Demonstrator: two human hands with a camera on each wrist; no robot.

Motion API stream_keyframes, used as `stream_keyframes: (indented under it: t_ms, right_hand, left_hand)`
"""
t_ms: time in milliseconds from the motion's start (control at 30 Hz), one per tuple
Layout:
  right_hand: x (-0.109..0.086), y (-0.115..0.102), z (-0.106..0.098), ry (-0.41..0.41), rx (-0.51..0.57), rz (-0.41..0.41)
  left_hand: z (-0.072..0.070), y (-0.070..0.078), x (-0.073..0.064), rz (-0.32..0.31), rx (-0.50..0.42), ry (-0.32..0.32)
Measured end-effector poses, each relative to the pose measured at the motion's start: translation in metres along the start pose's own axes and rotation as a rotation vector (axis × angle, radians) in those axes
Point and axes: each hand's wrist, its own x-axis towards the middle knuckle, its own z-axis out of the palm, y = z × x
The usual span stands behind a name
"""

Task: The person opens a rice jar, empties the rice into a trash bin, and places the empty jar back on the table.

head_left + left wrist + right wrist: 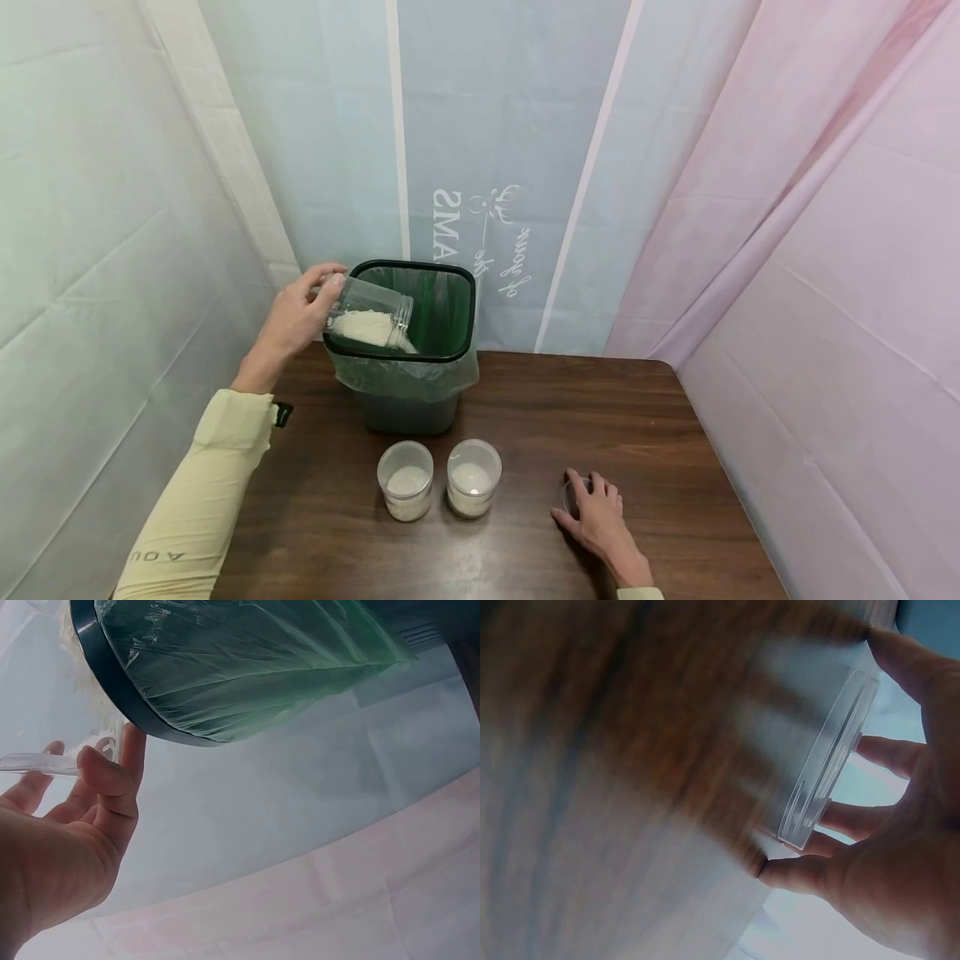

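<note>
A clear plastic jar (pixel 367 304) lies tilted on its side over the bin's rim, and white grains (pixel 367 327) spill from its mouth into the bin (pixel 408 412). Fingers and thumb of my left hand (pixel 300 310) grip the jar near its base; the left wrist view shows the hand (pixel 82 832) just outside the bin's dark rim (pixel 105 667). At the right of the table, my right hand (pixel 600 521) spreads over a clear round lid (pixel 573 498). Seen from the right wrist, the lid (pixel 829 761) lies flat beneath straight fingers, with fingertips touching it and the tabletop.
Two open clear jars, a left one (pixel 406 483) and a right one (pixel 472 479), stand upright in front of the bin with white grains inside. A thin bag (pixel 405 379) lines the bin. Hanging cloth (pixel 517 125) encloses the wooden table (pixel 570 400).
</note>
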Motion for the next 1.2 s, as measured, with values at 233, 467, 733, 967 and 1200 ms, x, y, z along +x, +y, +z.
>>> stream_keyframes:
  t_ms: [233,467,733,967,1200]
  right_hand:
    - [0.004,0.003,0.000,0.006,0.002,0.000]
    - [0.010,-0.002,-0.003,-0.010,-0.009,0.015]
    - [0.013,-0.010,-0.006,-0.021,-0.011,0.026]
    - [0.014,-0.010,-0.011,-0.049,-0.043,0.039]
    - [0.017,-0.012,-0.019,-0.078,-0.062,0.031]
  left_hand:
    - [0.000,0.005,0.000,-0.007,0.015,-0.019]
    - [-0.002,0.002,0.012,-0.003,0.025,-0.043]
    - [-0.005,0.001,0.020,-0.012,0.036,-0.079]
    - [-0.002,0.006,0.028,0.002,0.062,-0.087]
    - [0.001,0.009,0.035,0.037,0.105,-0.088]
